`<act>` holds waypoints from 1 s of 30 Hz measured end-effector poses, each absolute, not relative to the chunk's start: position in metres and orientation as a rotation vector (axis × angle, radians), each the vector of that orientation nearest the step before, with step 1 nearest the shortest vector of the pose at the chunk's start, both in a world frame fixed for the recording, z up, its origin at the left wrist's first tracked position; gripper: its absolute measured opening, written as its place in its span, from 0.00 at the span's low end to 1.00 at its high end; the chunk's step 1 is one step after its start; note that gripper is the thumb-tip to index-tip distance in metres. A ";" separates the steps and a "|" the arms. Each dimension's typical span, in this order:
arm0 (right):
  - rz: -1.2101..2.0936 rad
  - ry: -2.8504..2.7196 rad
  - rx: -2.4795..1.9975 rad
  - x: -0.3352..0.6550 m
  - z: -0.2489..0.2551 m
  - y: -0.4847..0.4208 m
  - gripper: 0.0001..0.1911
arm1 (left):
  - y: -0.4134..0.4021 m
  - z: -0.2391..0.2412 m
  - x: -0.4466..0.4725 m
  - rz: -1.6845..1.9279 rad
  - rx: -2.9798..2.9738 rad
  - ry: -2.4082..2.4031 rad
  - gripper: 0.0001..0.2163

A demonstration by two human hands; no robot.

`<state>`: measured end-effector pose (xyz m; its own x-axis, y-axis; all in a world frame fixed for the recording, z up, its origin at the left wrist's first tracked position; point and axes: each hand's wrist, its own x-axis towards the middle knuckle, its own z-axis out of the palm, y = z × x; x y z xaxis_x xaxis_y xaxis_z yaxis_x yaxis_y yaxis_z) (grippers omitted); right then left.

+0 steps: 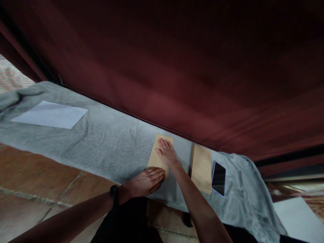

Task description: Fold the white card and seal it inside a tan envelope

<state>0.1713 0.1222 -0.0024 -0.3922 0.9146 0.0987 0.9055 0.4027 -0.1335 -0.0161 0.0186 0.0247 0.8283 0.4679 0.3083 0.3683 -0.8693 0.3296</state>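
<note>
A tan kraft-paper piece (157, 162) lies flat on a smooth grey panel (184, 152), towards the middle of a long surface draped in grey plush cloth (111, 138), and both bare hands rest on it. The right hand (167, 153) is spread palm down over the upper part, its thumb parted from the fingers and pointing off to the left. The left hand (146, 180) lies across the near end, palm down, its fingers straight and close together, with a black wristband (114, 191) on that arm. Neither hand is clamped on anything; the two are apart, with a strip of the paper showing between them. To the right, beyond the right forearm, is a second tan paper item (201, 168) with a darker left side; whether it is one piece or a stack, I cannot tell. Just beside it, a smartphone (218, 179) with a pale purple edge lies with its dark screen up. A white sheet (50, 114) lies well apart on the left of the cloth, and another white sheet-like thing (301, 217) shows at the lower right. Dark red fabric (164, 84) rises along the far side, and reddish-brown floor tiles (37, 172) show below.
</note>
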 end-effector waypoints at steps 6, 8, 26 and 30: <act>0.061 -2.571 -1.510 0.153 0.003 0.117 0.25 | 0.019 0.026 -0.015 0.636 2.744 0.619 0.18; 0.079 -2.611 -1.452 0.150 0.003 0.112 0.25 | 0.019 0.025 -0.015 0.608 2.760 0.626 0.18; 0.111 -2.102 -2.007 0.166 -0.007 0.120 0.33 | 0.022 0.016 -0.017 0.563 2.780 0.645 0.18; 0.160 -2.135 -2.036 0.171 -0.006 0.113 0.32 | 0.022 0.019 -0.018 0.533 2.766 0.669 0.17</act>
